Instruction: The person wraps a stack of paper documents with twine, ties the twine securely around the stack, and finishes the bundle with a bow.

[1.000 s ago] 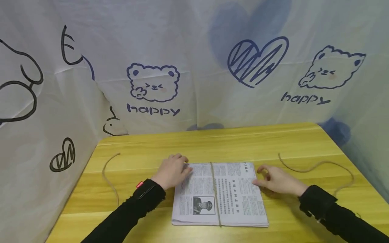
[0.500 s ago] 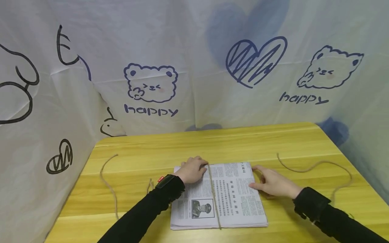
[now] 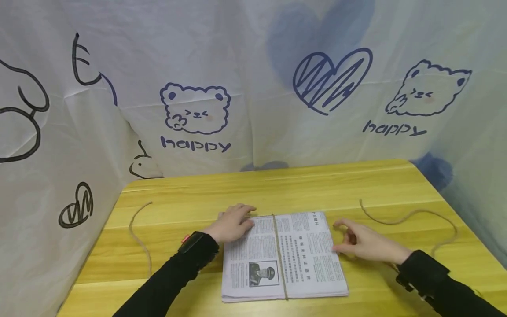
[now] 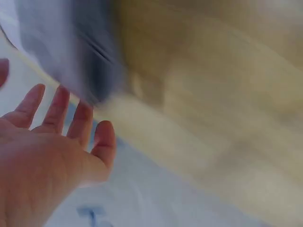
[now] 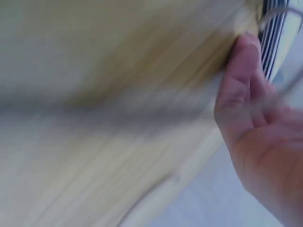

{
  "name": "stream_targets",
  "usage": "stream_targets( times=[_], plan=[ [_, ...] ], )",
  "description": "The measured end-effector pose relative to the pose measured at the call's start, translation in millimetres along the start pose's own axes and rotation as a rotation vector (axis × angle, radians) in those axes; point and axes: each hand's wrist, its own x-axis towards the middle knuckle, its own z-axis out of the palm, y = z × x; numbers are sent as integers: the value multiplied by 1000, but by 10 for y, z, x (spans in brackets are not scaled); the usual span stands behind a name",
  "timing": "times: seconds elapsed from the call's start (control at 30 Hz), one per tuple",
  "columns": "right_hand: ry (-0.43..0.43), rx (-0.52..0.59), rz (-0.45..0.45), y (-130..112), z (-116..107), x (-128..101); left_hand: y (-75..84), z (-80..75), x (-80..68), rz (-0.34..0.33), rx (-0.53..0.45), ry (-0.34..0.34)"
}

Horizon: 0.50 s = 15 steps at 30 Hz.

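Note:
A folded stack of newspapers [image 3: 305, 259] lies on the wooden table, with twine [image 3: 279, 255] running across its top from back to front. My left hand [image 3: 231, 224] is at the stack's back left corner, fingers spread loosely and the thumb over the paper. In the left wrist view, its relaxed fingers [image 4: 59, 111] reach toward the blurred stack. Beside the right edge of the stack is my right hand [image 3: 366, 242], thumb and forefinger bent but apart. The right wrist view shows a loop of twine [image 5: 279, 10] at the stack's side and blurred twine crossing the hand.
One length of twine [image 3: 136, 235] lies on the left side of the table [image 3: 190, 193]; another curve of twine [image 3: 412, 214] lies on the right. A printed white cloth [image 3: 261, 110] hangs behind the table and along both sides.
My left hand moved right toward the twine on the stack, then back left to the corner. My right hand touched the right edge and has drawn slightly away. The view shifted a little.

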Motion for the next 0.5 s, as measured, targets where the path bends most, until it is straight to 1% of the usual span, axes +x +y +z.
stream_targets(
  times=[0.07,0.17,0.23,0.27,0.33,0.4,0.47,0.5],
  plan=[
    [-72,36,-42,71,-72,-131,-163,-93,-203,-26,11,15],
    [-164,46,-118,198,-164,-304,-402,-199,-532,-65,32,-1],
    [-201,56,-150,292,-213,-390,-531,-231,-709,-50,35,-38],
    [-213,82,-167,341,-234,-421,-588,-241,-779,-37,29,-56],
    [-220,148,-186,441,-274,-460,-692,-268,-891,-12,-14,-91],
    [-241,254,-183,538,-324,-491,-805,-333,-983,0,-96,-120],
    [-255,350,-152,625,-391,-531,-933,-442,-1090,-11,-177,-120],
    [-258,376,-130,666,-430,-559,-1000,-508,-1152,-16,-205,-112]
  ],
)
